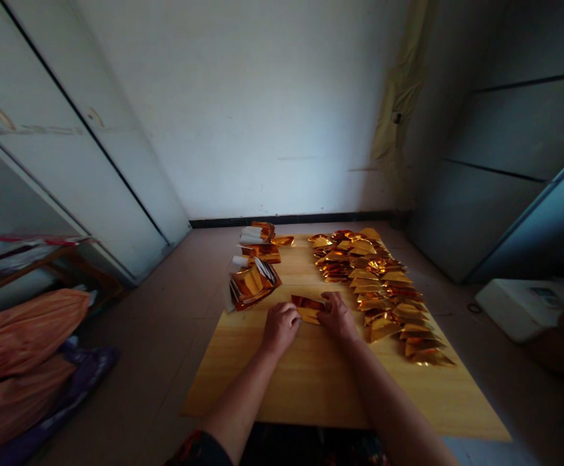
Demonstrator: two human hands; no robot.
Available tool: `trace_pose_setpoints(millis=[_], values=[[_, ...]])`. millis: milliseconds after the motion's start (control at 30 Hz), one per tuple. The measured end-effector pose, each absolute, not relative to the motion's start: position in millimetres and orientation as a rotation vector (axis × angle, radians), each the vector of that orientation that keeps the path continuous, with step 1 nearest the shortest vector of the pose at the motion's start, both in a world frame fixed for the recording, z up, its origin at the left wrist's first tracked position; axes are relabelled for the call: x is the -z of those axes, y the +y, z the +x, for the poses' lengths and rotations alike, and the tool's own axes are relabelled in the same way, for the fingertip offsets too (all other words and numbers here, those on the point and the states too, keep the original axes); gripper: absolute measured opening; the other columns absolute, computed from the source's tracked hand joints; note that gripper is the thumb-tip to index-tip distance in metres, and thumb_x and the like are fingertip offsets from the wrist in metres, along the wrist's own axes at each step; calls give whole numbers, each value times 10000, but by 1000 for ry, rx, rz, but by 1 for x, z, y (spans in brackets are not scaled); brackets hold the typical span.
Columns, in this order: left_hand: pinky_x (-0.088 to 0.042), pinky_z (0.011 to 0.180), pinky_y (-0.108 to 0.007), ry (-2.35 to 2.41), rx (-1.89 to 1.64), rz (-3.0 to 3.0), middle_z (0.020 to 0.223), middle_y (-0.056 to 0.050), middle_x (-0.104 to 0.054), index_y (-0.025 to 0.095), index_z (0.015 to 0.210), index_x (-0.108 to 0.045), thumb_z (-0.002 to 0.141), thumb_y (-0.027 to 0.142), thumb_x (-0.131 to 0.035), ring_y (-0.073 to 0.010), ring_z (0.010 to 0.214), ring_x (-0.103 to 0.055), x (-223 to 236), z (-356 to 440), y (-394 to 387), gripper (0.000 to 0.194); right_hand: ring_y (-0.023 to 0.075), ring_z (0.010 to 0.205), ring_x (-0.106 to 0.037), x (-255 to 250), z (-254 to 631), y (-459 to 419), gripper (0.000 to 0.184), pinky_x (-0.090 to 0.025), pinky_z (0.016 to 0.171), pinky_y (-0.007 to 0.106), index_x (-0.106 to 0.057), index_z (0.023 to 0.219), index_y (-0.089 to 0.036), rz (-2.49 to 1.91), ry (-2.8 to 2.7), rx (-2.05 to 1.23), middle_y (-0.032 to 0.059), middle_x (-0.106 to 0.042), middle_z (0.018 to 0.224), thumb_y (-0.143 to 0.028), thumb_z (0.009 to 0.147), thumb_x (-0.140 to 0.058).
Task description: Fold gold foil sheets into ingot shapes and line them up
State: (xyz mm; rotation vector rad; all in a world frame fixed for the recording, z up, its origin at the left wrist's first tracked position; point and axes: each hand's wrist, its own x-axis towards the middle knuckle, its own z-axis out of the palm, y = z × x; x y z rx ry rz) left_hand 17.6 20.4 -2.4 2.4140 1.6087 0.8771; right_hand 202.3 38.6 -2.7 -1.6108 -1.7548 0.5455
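Observation:
A sheet of gold foil paper [309, 310], partly folded, lies between my hands near the middle of the wooden board. My left hand [282, 325] grips its left end with curled fingers. At its right end, my right hand [337, 316] pinches the paper between thumb and fingers. To the left sits a stack of loose gold foil sheets [253, 285] with pale undersides. Many folded gold paper pieces [383, 323] are laid in overlapping rows to the right of my right hand.
The wooden board [305, 382] reaches toward a white wall [272, 116]. More foil sheets [261, 252] lie at its far left. Cabinets [92, 142] stand at the left, with orange cloth or bags [29, 330] below. A white box [517, 307] sits on the floor at right.

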Motion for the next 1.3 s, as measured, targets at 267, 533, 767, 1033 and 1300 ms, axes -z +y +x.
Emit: trace_pose_setpoints(millis=[267, 533, 767, 1033, 1300], values=[[-437, 779, -288, 1646, -926, 2319, 797, -12, -609, 186, 685, -600, 714, 90, -623, -153, 832, -558, 3, 20, 24, 103, 150, 831, -554, 0, 204, 34, 231, -422, 764, 215, -628, 795, -189, -1550, -1908, -457, 41, -590, 888, -59, 656, -497], [-428, 975, -410, 1662, -1244, 2214, 1226, -110, -509, 186, 1259, -411, 640, 76, -671, -247, 1161, -480, 18, 16, 29, 680, 158, 802, -562, -6, 203, 42, 177, -393, 721, 222, -670, 813, -178, -1694, -2056, -468, 56, -625, 887, -118, 690, -558], [-461, 852, -356, 1610, -1187, 2232, 957, -52, -632, 186, 1040, -587, 638, 1, -590, -205, 938, -558, 13, 13, 25, 442, 163, 813, -560, 6, 207, 39, 296, -386, 735, 229, -632, 783, -189, -1430, -2002, -496, 30, -641, 806, -8, 612, -471], [-444, 702, -289, 1428, -1018, 2387, 756, -28, -656, 178, 743, -644, 590, -66, -525, -178, 774, -568, 9, 8, 20, 312, 176, 849, -529, 3, 219, 19, 408, -353, 760, 267, -641, 889, -189, -1225, -2172, -312, 49, -654, 842, 52, 656, -408], [-467, 842, -348, 1227, -930, 2561, 995, -39, -700, 212, 896, -679, 592, 21, -566, -197, 934, -623, 10, -6, 7, 377, 179, 874, -524, -7, 226, 2, 199, -341, 794, 294, -656, 902, -208, -1187, -2369, -227, 48, -664, 878, -103, 838, -499]])
